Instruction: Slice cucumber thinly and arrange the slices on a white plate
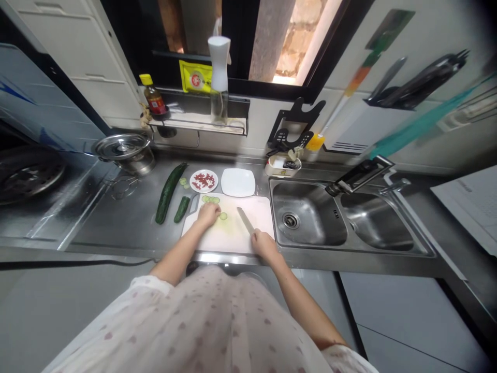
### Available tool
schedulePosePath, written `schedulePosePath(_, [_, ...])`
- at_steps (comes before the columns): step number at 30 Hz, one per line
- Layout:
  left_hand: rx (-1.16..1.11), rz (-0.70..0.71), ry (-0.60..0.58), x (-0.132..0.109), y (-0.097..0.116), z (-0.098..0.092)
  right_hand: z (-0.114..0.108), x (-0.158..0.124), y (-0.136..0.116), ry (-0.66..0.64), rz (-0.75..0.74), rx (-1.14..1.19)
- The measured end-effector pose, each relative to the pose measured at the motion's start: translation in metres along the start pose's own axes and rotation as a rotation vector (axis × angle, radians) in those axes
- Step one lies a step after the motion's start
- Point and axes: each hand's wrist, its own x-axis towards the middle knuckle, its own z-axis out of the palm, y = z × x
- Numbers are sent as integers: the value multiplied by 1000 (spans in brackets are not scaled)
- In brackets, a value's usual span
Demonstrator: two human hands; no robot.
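On a white cutting board (233, 243), my right hand (266, 245) grips a kitchen knife (245, 220) by its handle, its blade pointing away to the upper left. My left hand (209, 213) rests at the board's left side with its fingers curled together; what they hold, if anything, is hidden. Beside those fingertips lies a round cucumber slice (223, 216). Several more cucumber slices (210, 199) lie in a row just beyond the hand. Left of the board are a long whole cucumber (170, 194) and a short cut piece of cucumber (181, 209).
Behind the board stand a plate of chopped reddish pieces (204, 181) and a white square plate (238, 182). A double sink (310, 228) with a faucet (359, 175) lies to the right. A lidded steel pot (128, 154) sits back left, near a shelf (198, 123) with bottles.
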Motion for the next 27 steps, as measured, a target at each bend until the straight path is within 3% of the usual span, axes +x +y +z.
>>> schedulePosePath(10, [-23,-89,33,-1,8,1,6,-19,-22,-21,-120,-58])
schedulePosePath(27, [-48,-132,33,2,7,5,8,-16,-24,-33,-159,-120])
